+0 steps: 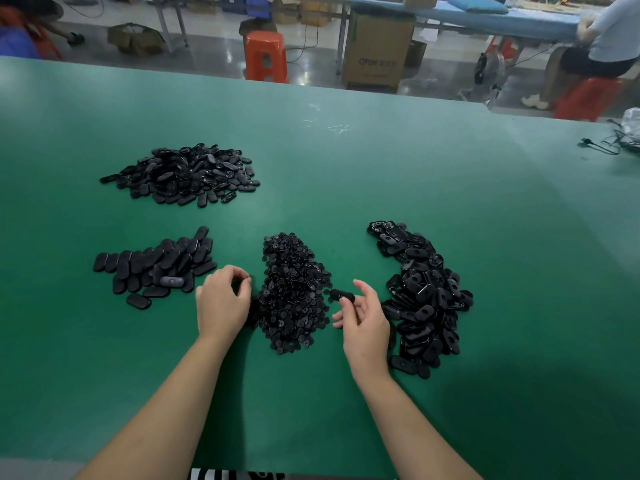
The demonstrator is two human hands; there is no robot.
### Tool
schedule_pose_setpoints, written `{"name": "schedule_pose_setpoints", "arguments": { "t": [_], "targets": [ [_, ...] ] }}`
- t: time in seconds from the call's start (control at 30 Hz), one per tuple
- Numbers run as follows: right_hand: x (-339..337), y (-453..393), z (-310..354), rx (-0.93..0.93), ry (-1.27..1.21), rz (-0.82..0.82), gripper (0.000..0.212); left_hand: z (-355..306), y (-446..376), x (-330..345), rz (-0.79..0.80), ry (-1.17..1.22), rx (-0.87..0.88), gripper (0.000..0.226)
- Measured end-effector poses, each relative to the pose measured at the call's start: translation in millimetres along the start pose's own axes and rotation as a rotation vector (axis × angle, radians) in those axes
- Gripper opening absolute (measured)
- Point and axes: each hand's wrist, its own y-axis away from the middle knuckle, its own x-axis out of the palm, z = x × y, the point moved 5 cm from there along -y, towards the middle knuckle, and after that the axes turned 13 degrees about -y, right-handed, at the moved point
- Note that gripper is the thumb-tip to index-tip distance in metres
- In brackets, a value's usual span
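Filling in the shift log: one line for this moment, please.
right grip holds oval shell | left grip curled at disc pile, hold unclear | green table
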Motion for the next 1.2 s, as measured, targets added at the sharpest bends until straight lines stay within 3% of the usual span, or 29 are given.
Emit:
{"name": "schedule_pose_setpoints", "arguments": {
  "t": [0.07,0.2,0.37,0.7,0.8,0.9,0.97,1.07,1.2],
  "targets": [
    [0.8,0.7,3.2,-0.084,0.108,0.020,0.036,1.1,0.7,-1.7,-0.008,0.080,-0.030,0.011],
    [1.8,3.6,6.5,-0.132,0.157,0.015,0.018,3.9,3.1,-1.3,-0.010,0.167,-0.071,0.008],
    [0.8,5.3,4.1,-0.098,0.103,0.014,0.018,5.5,4.2,-1.0,0.026,0.180,-0.100,0.024],
    [0.6,2.7,9.8,-0.236,0.204,-0.034,0.010,1.8,3.6,-5.6,0.081,0.192,-0.129,0.015],
    [0.9,2.0,11.5,-0.211,0.200,-0.035,0.009,-1.5,3.7,-8.1,0.076,0.180,-0.127,0.019],
    [0.3,1.4,9.0,-0.136,0.178,-0.040,0.022,-10.0,5.2,-12.8,0.072,0.198,-0.128,0.019],
    [-0.7,0.5,6.3,-0.101,0.156,-0.053,0.025,-25.5,11.4,-18.0,0.020,0.120,-0.009,0.016],
    [-1.0,-0.2,2.4,-0.039,0.075,-0.038,0.021,-69.2,33.0,-22.0,-0.077,-0.009,0.322,0.014],
    [-1.8,1.3,4.9,-0.072,0.091,-0.035,0.034,-111.3,56.6,-12.8,0.054,0.249,0.352,0.017]
  ]
}}
